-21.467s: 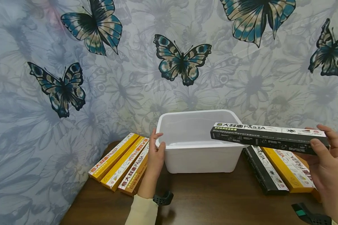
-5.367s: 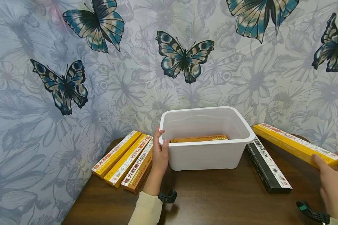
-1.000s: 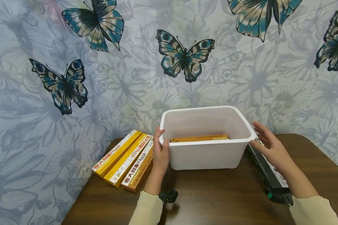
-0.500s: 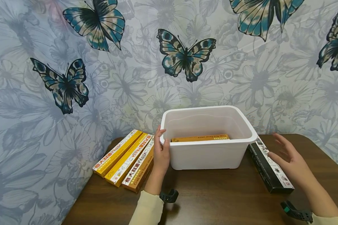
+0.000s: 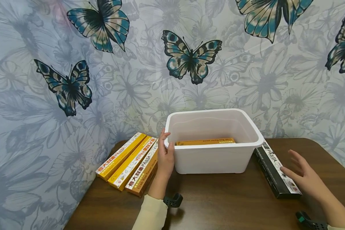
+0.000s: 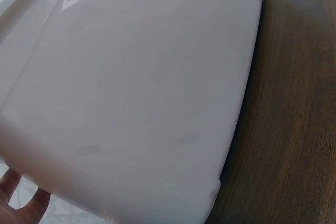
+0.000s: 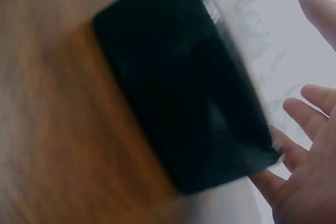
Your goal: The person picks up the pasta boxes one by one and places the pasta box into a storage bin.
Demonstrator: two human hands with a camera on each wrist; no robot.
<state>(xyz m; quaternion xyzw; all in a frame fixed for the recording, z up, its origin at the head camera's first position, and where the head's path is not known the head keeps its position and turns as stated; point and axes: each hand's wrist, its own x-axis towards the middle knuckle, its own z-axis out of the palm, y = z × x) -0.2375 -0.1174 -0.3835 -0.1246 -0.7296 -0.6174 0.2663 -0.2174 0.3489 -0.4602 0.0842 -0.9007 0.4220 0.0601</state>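
At the near left corner of the white plastic bin (image 5: 210,161), my left hand (image 5: 165,156) grips the rim, fingertips over the edge and thumb at the front. The left wrist view shows its fingers (image 6: 37,205) against the bin (image 6: 131,87). Inside the bin, an orange Crab Roe pasta box (image 5: 205,141) shows above the front rim; anything deeper is hidden. My right hand (image 5: 306,177) is empty, fingers spread, beside a black pasta box (image 5: 271,174) lying right of the bin. Its thumb overlaps that box in the head view. The black box's end (image 7: 178,87) is blurred in the right wrist view.
Left of the bin lie three pasta boxes side by side: a yellow one (image 5: 120,156), another yellow one (image 5: 132,163) and an orange-brown one (image 5: 143,175). The wooden table (image 5: 218,201) meets a butterfly-patterned wall covering (image 5: 126,86) behind the bin.
Long before, my right hand held a black box; later, a yellow one, now gone from the right side. Within the last second it drew back from the bin's right rim toward me. Left hand stayed.
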